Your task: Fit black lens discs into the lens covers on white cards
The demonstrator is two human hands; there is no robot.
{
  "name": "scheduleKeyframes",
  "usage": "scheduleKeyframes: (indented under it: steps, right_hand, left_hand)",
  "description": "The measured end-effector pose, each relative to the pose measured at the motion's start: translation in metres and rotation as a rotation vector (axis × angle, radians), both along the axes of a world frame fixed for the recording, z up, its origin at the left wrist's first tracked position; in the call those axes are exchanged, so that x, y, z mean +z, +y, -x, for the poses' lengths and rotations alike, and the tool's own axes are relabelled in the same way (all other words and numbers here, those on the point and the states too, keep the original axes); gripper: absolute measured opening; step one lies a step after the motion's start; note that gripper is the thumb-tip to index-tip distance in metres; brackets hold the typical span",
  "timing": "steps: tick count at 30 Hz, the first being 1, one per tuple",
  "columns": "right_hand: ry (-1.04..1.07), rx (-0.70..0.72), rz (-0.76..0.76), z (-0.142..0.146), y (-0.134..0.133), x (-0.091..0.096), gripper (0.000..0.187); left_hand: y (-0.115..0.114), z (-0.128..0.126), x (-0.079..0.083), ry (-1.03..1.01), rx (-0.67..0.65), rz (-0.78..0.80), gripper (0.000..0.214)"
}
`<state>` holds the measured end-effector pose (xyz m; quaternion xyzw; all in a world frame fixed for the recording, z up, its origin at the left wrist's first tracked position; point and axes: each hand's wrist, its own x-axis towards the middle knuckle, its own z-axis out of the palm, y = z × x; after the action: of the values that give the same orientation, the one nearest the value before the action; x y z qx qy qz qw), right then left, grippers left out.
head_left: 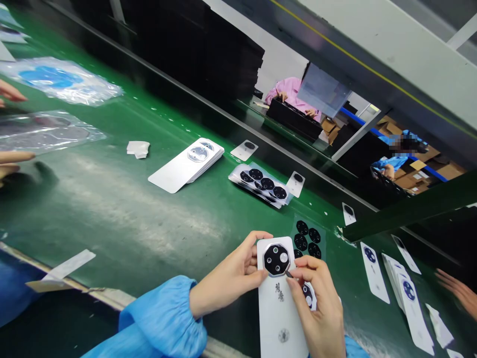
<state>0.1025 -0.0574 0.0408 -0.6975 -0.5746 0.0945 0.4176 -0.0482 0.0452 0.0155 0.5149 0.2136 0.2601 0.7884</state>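
Note:
My left hand (233, 271) grips the left edge of a white phone-back-shaped panel (278, 318), thumb on its face. Near the panel's top sits a black octagonal camera-style sticker (277, 259) with round holes; printed characters and a round emblem lie below it. My right hand (320, 303) is closed at the panel's right side, finger and thumb pinching a small dark pointed thing (288, 274) at the sticker's lower right edge. What it is exactly I cannot make out. Another black octagonal piece (307, 294) shows partly behind the right fingers.
Behind my hands lies a clear sheet of black stickers (314, 234), with a stack of such sheets (261, 184) beyond. A white panel stack (186, 166) stands left of it; more panels (410, 298) lie right. Co-workers' hands (11, 92) show at both sides. A green post (410, 209) slants across.

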Motion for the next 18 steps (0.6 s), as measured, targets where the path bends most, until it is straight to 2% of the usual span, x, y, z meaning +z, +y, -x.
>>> scheduleKeyframes:
  steps: [10,18]
  right_hand:
    - [-0.036,0.088,-0.008,0.0019,0.0042,-0.0046,0.009]
    - [-0.014,0.073,-0.026,0.0042,0.0067,-0.0042,0.012]
  left_hand:
    - [-0.0017,-0.0004,0.0013,-0.036,0.004,0.024,0.047]
    - [-0.0012,0.0005,0.0019,-0.038,0.001,0.034,0.045]
